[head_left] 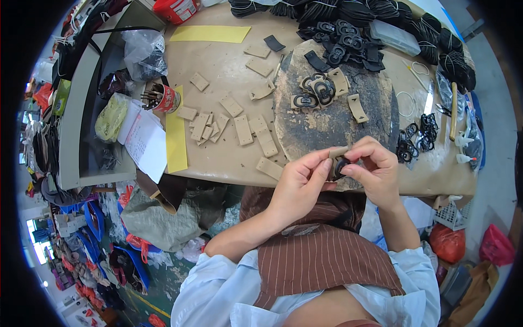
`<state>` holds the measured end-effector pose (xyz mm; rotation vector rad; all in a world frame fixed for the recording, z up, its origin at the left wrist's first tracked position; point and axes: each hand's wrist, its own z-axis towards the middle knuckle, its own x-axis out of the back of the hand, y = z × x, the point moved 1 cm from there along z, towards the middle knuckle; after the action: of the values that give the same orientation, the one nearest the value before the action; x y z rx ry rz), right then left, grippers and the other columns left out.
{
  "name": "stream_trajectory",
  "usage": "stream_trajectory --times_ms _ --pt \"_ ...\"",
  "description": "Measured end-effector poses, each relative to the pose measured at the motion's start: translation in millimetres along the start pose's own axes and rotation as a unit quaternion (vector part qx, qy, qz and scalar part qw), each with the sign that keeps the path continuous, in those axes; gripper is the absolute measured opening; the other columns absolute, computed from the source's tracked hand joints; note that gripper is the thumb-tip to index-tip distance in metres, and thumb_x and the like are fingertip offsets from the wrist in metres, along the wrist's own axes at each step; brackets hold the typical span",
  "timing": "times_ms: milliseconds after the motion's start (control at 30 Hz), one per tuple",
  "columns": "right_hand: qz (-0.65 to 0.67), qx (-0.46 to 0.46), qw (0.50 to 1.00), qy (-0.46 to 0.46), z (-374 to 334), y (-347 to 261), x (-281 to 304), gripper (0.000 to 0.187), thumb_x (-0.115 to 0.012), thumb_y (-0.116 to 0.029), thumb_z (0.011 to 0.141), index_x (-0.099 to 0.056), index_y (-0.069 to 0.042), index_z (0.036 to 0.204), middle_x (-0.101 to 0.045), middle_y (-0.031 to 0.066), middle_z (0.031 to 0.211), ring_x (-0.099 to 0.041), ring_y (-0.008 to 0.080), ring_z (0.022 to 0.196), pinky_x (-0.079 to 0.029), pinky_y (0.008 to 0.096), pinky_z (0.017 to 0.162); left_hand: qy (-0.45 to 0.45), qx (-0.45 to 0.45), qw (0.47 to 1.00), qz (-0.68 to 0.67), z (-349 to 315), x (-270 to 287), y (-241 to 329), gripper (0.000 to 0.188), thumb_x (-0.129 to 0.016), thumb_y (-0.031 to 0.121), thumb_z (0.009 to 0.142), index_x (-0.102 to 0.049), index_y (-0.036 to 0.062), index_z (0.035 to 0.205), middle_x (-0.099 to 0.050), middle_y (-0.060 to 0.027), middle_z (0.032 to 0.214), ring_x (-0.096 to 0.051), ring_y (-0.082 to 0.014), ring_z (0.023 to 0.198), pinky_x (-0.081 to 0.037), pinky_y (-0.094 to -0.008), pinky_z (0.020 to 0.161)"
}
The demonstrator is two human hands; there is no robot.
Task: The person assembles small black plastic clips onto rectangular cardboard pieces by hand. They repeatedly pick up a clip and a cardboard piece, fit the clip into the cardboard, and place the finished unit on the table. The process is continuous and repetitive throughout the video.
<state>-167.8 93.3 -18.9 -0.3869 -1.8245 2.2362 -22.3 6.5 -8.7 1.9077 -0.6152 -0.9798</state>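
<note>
My left hand pinches a small beige strap tab, folded or bent between the fingers. Thumb and fingers of my right hand close on a black oval buckle that sits against the tab; my fingertips hide part of both. Both hands are over the near edge of a round, worn dark board. On that board lie black oval buckles and beige tabs with slots. Left of it, several flat beige tabs are scattered and stacked on the table.
Black parts are heaped behind the board, with bundled black cords beyond. A red tin of brushes, yellow strips and papers are at left. On the right are black loops and a wooden-handled tool.
</note>
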Motion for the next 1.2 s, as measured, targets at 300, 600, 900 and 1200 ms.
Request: stream_trajectory --times_ms 300,600,900,1200 --pt "0.053 -0.024 0.997 0.057 -11 -9 -8 0.022 -0.064 0.006 0.075 -0.054 0.001 0.094 -0.052 0.0056 0.090 -0.051 0.0108 0.083 -0.042 0.0246 0.075 -0.016 -0.031 0.999 0.006 -6 -3 -12 0.028 -0.041 0.011 0.094 -0.051 0.0009 0.118 -0.056 -0.0050 0.110 -0.054 -0.0090 0.098 -0.048 -0.0249 0.084" --pt "0.034 -0.045 0.996 0.066 -10 -23 -16 0.025 -0.062 0.005 0.076 -0.053 0.001 0.099 -0.050 0.0051 0.089 -0.049 0.0107 0.081 -0.041 0.0231 0.074 -0.008 -0.141 0.986 0.092 -10 -3 -11 0.029 -0.039 0.006 0.094 -0.049 -0.0008 0.120 -0.056 -0.0069 0.111 -0.053 -0.0105 0.101 -0.048 -0.0258 0.084" --pt "-0.049 -0.113 0.991 -0.061 10 -16 2 0.024 -0.060 -0.005 0.081 -0.056 -0.002 0.105 -0.051 -0.0005 0.082 -0.047 0.0047 0.076 -0.040 0.0185 0.067 -0.071 -0.060 0.973 0.209 2 11 1 0.028 -0.056 0.005 0.085 -0.054 -0.0013 0.113 -0.058 -0.0078 0.107 -0.058 -0.0110 0.090 -0.048 -0.0246 0.075" --pt "0.218 -0.232 0.948 -0.030 -6 0 11 0.021 -0.063 -0.002 0.079 -0.053 -0.003 0.097 -0.057 -0.0008 0.083 -0.053 0.0046 0.076 -0.044 0.0187 0.068 0.016 -0.083 0.996 0.040 8 14 4 0.024 -0.066 -0.003 0.075 -0.060 -0.0030 0.098 -0.057 -0.0095 0.104 -0.060 -0.0119 0.083 -0.049 -0.0234 0.073"
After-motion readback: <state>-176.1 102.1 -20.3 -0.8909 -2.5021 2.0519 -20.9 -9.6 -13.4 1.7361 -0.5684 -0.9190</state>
